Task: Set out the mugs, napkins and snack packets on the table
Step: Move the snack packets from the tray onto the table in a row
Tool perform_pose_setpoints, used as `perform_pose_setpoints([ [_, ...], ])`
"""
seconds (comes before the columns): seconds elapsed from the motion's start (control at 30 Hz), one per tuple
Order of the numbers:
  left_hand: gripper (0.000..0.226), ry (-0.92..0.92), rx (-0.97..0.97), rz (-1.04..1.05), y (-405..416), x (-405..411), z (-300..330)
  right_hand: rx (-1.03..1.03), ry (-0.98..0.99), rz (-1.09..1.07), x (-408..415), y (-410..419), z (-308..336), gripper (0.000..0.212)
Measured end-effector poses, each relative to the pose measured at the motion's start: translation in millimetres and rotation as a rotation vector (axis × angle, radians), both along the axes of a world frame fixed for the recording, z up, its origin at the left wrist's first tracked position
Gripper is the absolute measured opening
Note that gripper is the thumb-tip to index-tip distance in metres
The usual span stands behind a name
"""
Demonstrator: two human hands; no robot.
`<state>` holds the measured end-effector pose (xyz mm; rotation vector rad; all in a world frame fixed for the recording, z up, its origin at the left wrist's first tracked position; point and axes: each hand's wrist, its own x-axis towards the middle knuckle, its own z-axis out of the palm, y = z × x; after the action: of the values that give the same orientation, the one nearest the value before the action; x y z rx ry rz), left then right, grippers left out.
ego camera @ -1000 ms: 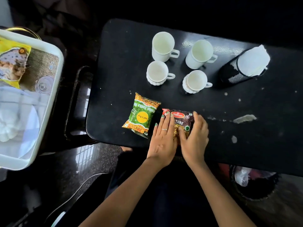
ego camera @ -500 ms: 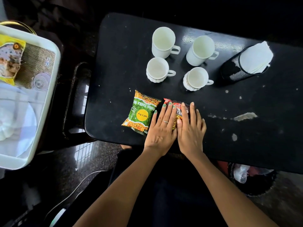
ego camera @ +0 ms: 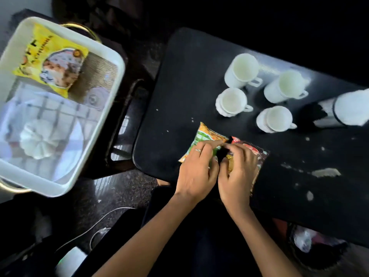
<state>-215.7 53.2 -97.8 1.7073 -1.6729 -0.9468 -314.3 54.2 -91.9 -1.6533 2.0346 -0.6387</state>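
- Nearest, low in the picture, the floor is dark speckled stone; a pale cable (ego camera: 103,218) curls across it at the near left, and a dark round bin (ego camera: 317,250) with crumpled light scraps inside sits under the table's near right edge.
- The glossy black table with rounded corners (ego camera: 179,92) fills the right side, its top flecked with pale scuffs and chipped patches.
- At its near edge both hands meet. The left hand (ego camera: 196,170), a ring on one finger, curls its fingers onto the green and orange snack packet (ego camera: 201,136); the right hand (ego camera: 237,172) curls over the dark red and brown snack packet (ego camera: 257,156). The two packets lie side by side, touching.
- Beyond them stand four white ceramic mugs (ego camera: 232,101), upright, clustered two by two, handles to the right.
- Right of the mugs, a black mesh holder (ego camera: 313,114) leans with white paper napkins (ego camera: 351,107) in it.
- To the left, apart from the table, a white rectangular tray (ego camera: 111,56) holds a yellow snack packet (ego camera: 52,60) at its far end; its other contents are blurred.
- The far room is dark.
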Motion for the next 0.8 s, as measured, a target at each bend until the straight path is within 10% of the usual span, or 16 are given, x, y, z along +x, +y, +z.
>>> perform_pose_setpoints([
  [0.43, 0.032, 0.148, -0.206, 0.889, -67.3, 166.6, 36.4, 0.051, -0.456, 0.375, 208.8, -111.7, 52.9, 0.019],
  [0.8, 0.033, 0.655, 0.197, 1.137, -63.8, 252.6, 22.5, 0.655, -0.657, -0.027, 333.2, -143.7, 20.2, 0.062],
])
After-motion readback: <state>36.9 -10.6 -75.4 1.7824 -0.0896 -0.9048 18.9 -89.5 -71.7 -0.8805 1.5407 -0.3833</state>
